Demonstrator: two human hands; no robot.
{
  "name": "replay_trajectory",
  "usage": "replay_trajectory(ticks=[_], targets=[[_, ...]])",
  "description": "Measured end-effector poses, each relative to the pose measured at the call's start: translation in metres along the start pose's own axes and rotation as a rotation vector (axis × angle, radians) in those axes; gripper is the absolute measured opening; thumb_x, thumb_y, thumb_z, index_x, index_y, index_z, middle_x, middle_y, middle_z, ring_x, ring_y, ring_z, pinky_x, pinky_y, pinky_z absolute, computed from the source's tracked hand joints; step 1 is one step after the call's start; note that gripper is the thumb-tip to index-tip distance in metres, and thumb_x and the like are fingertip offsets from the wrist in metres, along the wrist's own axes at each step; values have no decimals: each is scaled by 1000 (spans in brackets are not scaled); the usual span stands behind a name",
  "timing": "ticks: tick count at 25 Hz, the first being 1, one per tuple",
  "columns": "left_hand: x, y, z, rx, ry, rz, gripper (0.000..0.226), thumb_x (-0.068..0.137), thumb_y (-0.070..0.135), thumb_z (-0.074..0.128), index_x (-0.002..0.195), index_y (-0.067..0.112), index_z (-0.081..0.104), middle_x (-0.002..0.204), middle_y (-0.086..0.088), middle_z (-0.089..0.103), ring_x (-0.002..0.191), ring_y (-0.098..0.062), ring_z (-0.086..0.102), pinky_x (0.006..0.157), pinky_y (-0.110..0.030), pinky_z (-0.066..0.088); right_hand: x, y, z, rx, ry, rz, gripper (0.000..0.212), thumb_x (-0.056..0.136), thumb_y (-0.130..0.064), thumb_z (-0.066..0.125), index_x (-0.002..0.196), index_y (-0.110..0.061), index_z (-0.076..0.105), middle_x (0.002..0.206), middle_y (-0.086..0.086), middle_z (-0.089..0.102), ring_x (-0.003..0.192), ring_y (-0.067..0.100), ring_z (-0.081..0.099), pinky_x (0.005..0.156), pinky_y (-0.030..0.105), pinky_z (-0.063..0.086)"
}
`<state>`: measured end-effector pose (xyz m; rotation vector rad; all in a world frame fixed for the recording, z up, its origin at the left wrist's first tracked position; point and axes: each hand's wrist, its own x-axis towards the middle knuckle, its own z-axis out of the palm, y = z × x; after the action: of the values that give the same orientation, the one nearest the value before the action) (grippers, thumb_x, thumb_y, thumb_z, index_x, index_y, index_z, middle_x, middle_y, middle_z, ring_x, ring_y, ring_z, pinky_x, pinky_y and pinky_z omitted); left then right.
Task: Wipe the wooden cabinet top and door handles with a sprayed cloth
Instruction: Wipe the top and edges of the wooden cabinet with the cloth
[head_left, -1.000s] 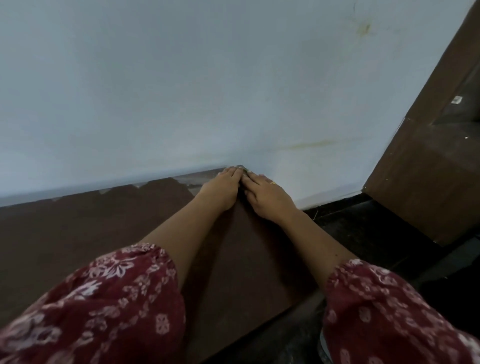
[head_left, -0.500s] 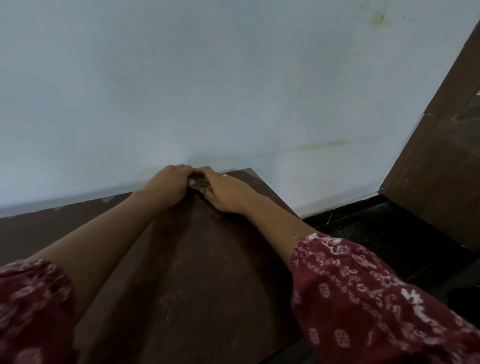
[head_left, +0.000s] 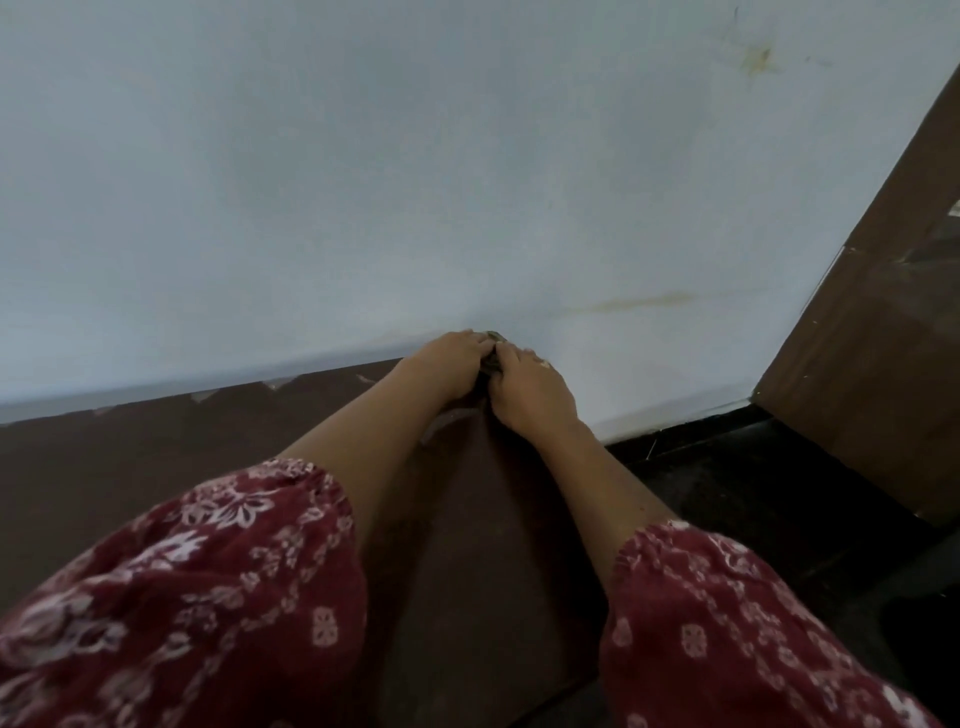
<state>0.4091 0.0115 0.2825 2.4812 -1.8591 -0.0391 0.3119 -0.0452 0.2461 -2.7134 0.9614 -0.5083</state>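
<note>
The dark brown wooden cabinet top (head_left: 156, 467) fills the lower half of the head view and ends at the pale wall. My left hand (head_left: 447, 364) and my right hand (head_left: 530, 389) lie side by side at the top's far right corner, against the wall. Both press down on a small dark cloth (head_left: 491, 364), of which only a sliver shows between the fingers. A pale smear (head_left: 441, 423) marks the wood just below the left hand. No door handles are in view.
The pale blue wall (head_left: 415, 182) rises straight behind the cabinet, with a yellowish streak. A brown wooden door or panel (head_left: 872, 364) stands at the right. A dark floor (head_left: 753, 493) lies beyond the cabinet's right edge. My red floral sleeves fill the foreground.
Both hands with the cloth have slid from further left along the back edge to the far right corner. The view has swung with them.
</note>
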Motion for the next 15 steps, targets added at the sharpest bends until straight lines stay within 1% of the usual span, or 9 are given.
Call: replay_trajectory(ticks=[2,3,5,6,8,12,15], targets=[[-14,7,1,-43,6,45,53,97,8,36,148,7,20,157,-9,22,143,-22,24,115,-26,16,-18,-6,-1,-11,18,43,42,95,-15,35,135,-5,37,145,12,42,134,31,34,110,38,25],[-21,8,2,-67,12,52,54,97,8,36,148,9,19,158,-7,18,145,-21,21,117,-27,14,-26,-10,-1,-7,15,55,44,95,-16,34,138,-5,34,148,12,39,138,30,29,113,38,22],[-36,5,7,-100,23,11,55,97,7,34,149,13,17,160,-4,12,147,-20,13,120,-34,12,-35,-20,-2,24,-16,57,48,97,-19,33,142,-6,29,152,11,32,143,28,22,116,38,18],[-42,1,9,-102,30,-31,55,97,8,35,149,14,17,160,-2,12,147,-20,12,120,-37,14,-36,-27,-1,41,-41,41,49,97,-19,33,144,-7,27,154,10,29,144,27,20,117,37,17],[-53,-14,10,-68,40,-108,57,95,9,39,148,13,18,159,-3,16,147,-21,13,121,-39,16,-32,-45,2,54,-83,-16,50,97,-19,34,145,-8,26,155,10,27,144,26,20,117,36,17],[-85,-57,8,-47,36,-241,53,96,6,34,147,9,20,159,-6,18,147,-20,16,121,-37,16,-29,-94,19,60,-89,-169,48,95,-18,38,141,-5,31,151,12,34,141,28,26,113,37,22],[-122,-72,5,-69,6,-287,55,96,6,36,148,9,19,159,-7,16,146,-22,19,121,-36,16,-42,-116,23,58,-95,-278,48,96,-19,38,141,-4,31,151,13,34,140,29,28,112,36,22]])
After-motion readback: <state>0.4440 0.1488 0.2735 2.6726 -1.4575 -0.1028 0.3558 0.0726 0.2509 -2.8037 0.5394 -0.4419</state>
